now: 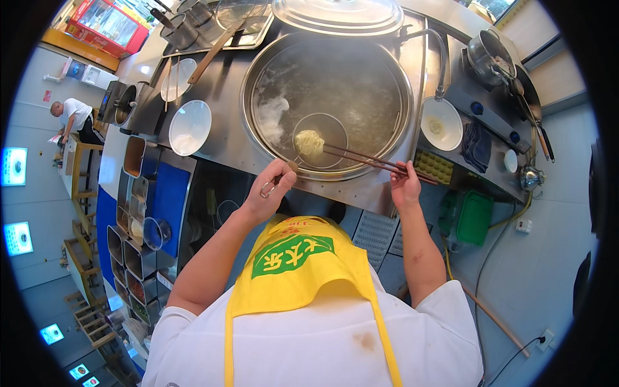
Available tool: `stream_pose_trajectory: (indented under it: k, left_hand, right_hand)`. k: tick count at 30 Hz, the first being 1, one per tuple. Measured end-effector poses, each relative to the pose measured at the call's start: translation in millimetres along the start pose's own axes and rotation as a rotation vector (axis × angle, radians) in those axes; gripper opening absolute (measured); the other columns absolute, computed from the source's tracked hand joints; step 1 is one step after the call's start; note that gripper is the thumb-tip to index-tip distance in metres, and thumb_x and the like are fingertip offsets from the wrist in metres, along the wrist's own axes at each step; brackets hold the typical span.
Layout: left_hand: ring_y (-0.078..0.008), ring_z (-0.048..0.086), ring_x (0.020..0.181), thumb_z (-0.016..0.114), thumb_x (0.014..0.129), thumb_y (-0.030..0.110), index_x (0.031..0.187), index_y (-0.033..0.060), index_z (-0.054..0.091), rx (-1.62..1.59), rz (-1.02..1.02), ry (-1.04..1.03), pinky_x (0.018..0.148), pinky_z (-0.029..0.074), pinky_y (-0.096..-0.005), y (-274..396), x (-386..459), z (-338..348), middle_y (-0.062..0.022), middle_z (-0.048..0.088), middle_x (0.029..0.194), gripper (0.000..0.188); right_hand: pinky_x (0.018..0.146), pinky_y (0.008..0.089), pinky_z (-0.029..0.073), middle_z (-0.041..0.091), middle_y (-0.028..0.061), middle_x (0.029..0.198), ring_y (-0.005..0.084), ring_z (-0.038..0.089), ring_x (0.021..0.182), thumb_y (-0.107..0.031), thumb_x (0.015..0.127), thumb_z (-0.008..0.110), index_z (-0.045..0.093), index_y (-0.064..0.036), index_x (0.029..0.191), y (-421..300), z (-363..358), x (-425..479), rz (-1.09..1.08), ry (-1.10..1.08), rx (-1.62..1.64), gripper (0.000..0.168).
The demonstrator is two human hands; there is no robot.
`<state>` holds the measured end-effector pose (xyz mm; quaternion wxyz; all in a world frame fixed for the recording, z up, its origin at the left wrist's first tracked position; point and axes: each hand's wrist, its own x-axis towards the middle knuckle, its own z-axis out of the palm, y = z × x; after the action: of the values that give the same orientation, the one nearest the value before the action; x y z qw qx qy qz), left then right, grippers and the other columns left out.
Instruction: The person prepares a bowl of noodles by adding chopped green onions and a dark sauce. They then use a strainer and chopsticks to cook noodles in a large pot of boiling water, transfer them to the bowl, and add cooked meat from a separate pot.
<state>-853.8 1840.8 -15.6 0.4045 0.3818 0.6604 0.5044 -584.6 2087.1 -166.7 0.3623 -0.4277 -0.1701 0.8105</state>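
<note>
My left hand (271, 188) is closed around the wooden handle of a round wire strainer (333, 126), whose mesh lies over a large steel pot (247, 96) of steaming water. A bundle of pale noodles (310, 142) rests in the strainer. From the right, my right hand (405, 185) grips long brown chopsticks (370, 157); their tips touch the noodles. White foam (272, 116) floats at the pot's left side. A white bowl (190, 126) stands left of the pot, and another white bowl (441, 124) with something pale in it stands to the right.
Behind the pot lies a large metal lid (338, 17). A curved metal faucet (441, 58) rises at its right, near a stove (476, 109) with a steel pot (491, 55). Metal food containers (140, 259) and a blue mat (170, 208) are at left. A person (75, 116) bends over a far table.
</note>
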Motion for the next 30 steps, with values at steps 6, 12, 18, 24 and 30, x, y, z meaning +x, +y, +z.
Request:
stream_pose_trajectory:
  k: [6,12,18,24,30]
  left_hand:
    - [-0.0074,0.042,0.076,0.054,0.101,0.024,0.090,0.0063,0.052,-0.045,-0.019,0.032,0.071,0.038,-0.0231,-1.3,-2.5,1.9,0.0028,0.047,0.081,0.021]
    - [-0.0064,0.045,0.078,0.053,0.101,0.028,0.093,0.0058,0.056,-0.031,-0.129,0.059,0.073,0.040,-0.0234,5.7,0.9,-3.9,0.0027,0.051,0.081,0.024]
    - [-0.0059,0.045,0.075,0.052,0.101,0.032,0.090,0.0063,0.056,0.004,-0.141,0.061,0.069,0.039,-0.0230,12.6,18.9,-1.8,0.0024,0.055,0.083,0.028]
    - [-0.0055,0.043,0.066,0.050,0.102,0.036,0.086,0.0091,0.056,0.066,-0.143,0.067,0.061,0.039,-0.0212,14.3,27.6,2.6,0.0028,0.054,0.082,0.031]
    - [-0.0058,0.044,0.066,0.050,0.102,0.036,0.086,0.0094,0.056,-0.023,-0.200,0.078,0.061,0.040,-0.0218,9.2,27.4,-2.9,0.0028,0.054,0.081,0.031]
  right_hand:
    - [0.058,0.0272,0.049,0.066,0.0091,0.077,0.0179,0.061,0.066,-0.033,0.100,0.053,0.066,-0.002,0.095,-10.1,-9.8,-6.6,-0.009,0.018,0.059,0.034]
    - [0.057,0.0270,0.049,0.066,0.0084,0.077,0.0160,0.062,0.067,-0.031,0.101,0.052,0.065,-0.002,0.095,-60.5,44.7,-45.4,-0.307,-0.133,-0.182,0.032]
    - [0.063,0.0255,0.051,0.064,0.0057,0.080,0.0117,0.061,0.068,-0.012,0.095,0.062,0.066,0.000,0.094,-10.8,127.1,-71.7,-0.661,-0.598,-0.923,0.012]
    - [0.061,0.0268,0.050,0.064,0.0073,0.081,0.0148,0.062,0.065,-0.012,0.093,0.065,0.067,0.000,0.091,-19.9,162.7,-51.9,-0.772,-0.627,-1.114,0.012]
    - [0.059,0.0249,0.051,0.065,0.0080,0.076,0.0135,0.063,0.063,-0.017,0.095,0.062,0.066,0.000,0.092,-26.3,159.1,-52.5,-0.480,-0.460,-1.207,0.017]
